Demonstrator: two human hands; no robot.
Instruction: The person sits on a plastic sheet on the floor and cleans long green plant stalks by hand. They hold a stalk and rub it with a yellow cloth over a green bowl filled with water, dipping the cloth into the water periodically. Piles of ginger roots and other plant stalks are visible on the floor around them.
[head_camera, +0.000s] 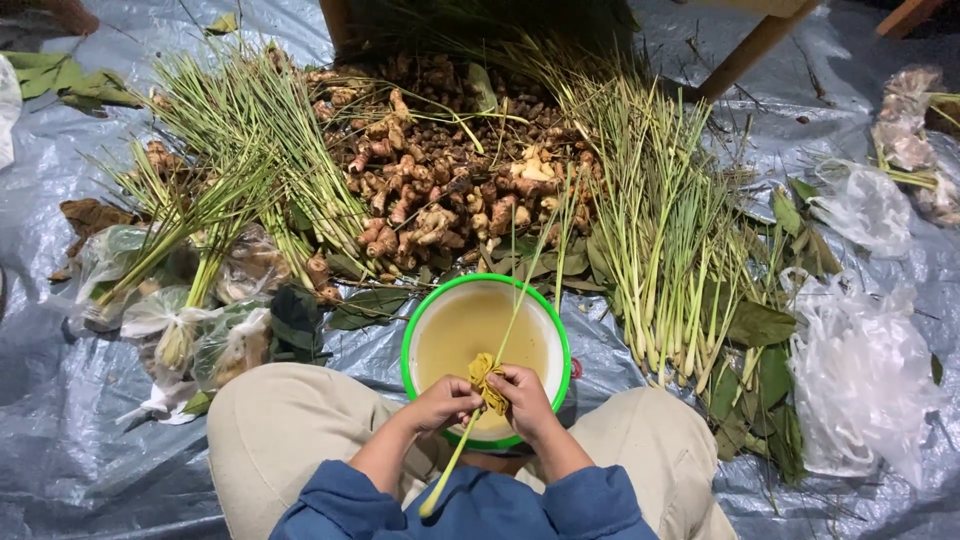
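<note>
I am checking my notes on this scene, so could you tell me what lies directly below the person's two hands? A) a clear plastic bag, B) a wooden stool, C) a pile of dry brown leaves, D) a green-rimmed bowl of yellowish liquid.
D: the left hand and right hand, both gripping a lemongrass stalk, are over the green-rimmed bowl of yellowish liquid.

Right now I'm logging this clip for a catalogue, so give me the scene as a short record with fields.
setting: grey plastic sheet on the ground
left hand: grips a lemongrass stalk
right hand: pinches a yellow leaf knot on it
below hands: green-rimmed bowl
behind: rhizome pile, lemongrass bundles
right side: clear plastic bags
</note>
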